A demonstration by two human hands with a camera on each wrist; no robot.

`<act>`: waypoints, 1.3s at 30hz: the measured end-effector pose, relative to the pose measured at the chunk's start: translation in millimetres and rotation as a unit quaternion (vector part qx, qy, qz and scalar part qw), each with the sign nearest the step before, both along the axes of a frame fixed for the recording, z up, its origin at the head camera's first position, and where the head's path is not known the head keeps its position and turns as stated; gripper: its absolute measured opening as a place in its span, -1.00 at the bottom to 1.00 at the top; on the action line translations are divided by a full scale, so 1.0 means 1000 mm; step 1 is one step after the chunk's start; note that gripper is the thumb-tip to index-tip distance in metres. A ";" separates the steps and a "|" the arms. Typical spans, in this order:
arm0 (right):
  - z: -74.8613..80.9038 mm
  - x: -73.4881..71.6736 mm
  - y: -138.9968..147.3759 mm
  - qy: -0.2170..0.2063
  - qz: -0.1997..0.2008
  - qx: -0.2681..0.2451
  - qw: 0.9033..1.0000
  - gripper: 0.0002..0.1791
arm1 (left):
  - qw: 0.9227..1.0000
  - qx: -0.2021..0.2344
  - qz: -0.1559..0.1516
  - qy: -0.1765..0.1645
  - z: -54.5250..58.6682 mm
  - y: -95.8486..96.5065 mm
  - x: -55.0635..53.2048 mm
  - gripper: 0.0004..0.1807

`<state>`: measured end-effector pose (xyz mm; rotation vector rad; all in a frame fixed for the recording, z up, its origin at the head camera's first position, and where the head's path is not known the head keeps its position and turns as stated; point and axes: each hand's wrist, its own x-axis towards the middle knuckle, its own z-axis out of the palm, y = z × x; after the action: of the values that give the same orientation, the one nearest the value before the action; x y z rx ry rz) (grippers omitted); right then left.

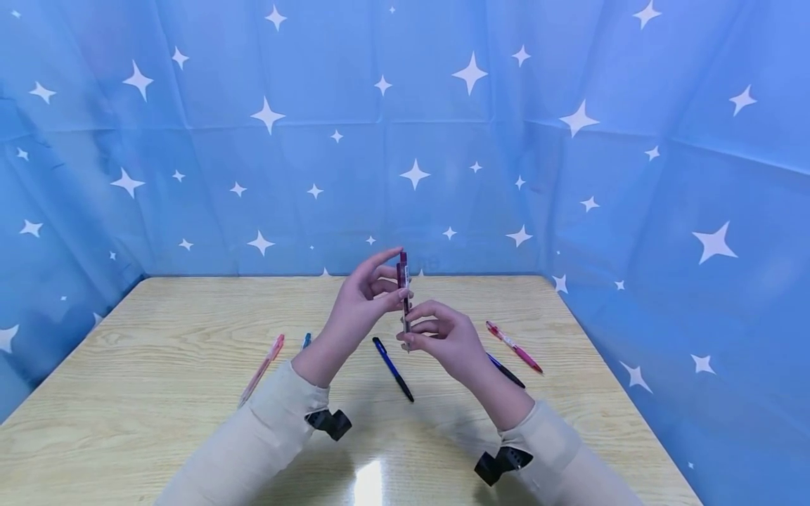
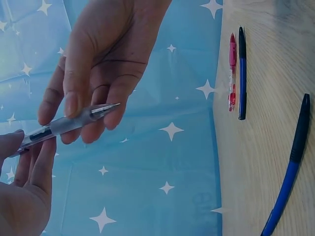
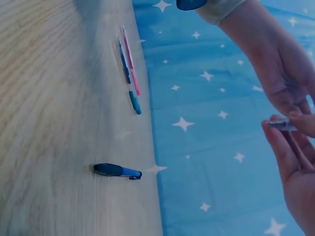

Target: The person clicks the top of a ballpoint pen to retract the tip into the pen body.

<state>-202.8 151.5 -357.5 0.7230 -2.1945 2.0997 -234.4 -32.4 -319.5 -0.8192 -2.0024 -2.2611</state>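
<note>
Both hands hold one pen (image 1: 403,274) upright above the table. Its upper part is dark red, and in the left wrist view its clear grip (image 2: 74,123) and pointed metal tip show. My left hand (image 1: 362,295) pinches the upper part with the thumb, the index finger reaching to the top end. Lower down, my right hand (image 1: 448,339) pinches the pen near its tip between thumb and fingers. On the table beneath, a blue pen with a black grip (image 1: 394,370) lies just nearer than the hands.
Left on the wooden table (image 1: 158,365) lie a pink pen (image 1: 262,369) and a teal pen (image 1: 306,341), partly behind the left arm. To the right are a red-pink pen (image 1: 515,348) and a dark blue pen (image 1: 506,371). A starry blue curtain (image 1: 329,161) surrounds the far sides.
</note>
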 end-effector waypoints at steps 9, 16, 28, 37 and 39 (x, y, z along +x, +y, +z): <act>-0.005 0.002 0.001 -0.001 0.022 0.014 1.000 -0.79 | 1.000 -0.004 0.007 -0.013 -0.005 -0.004 0.004 -0.45; -0.012 0.002 0.003 -0.009 0.040 0.011 0.999 -0.79 | 1.000 -0.008 0.007 -0.013 -0.007 -0.004 0.005 -0.51; -0.010 0.007 0.008 -0.037 0.026 0.035 0.998 -0.80 | 1.000 -0.018 0.004 -0.016 -0.008 0.000 0.005 -0.56; -0.015 0.006 0.023 -0.070 0.010 0.070 0.995 -0.79 | 0.999 -0.045 -0.004 -0.020 -0.019 0.012 -0.002 -0.45; -0.018 0.005 0.027 -0.074 0.003 0.087 0.993 -0.77 | 0.997 -0.072 0.004 -0.017 -0.023 0.014 -0.005 -0.42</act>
<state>-198.0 179.0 -375.4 0.6016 -2.4802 2.0457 -239.7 -18.6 -342.0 -0.7856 -2.2007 -2.1612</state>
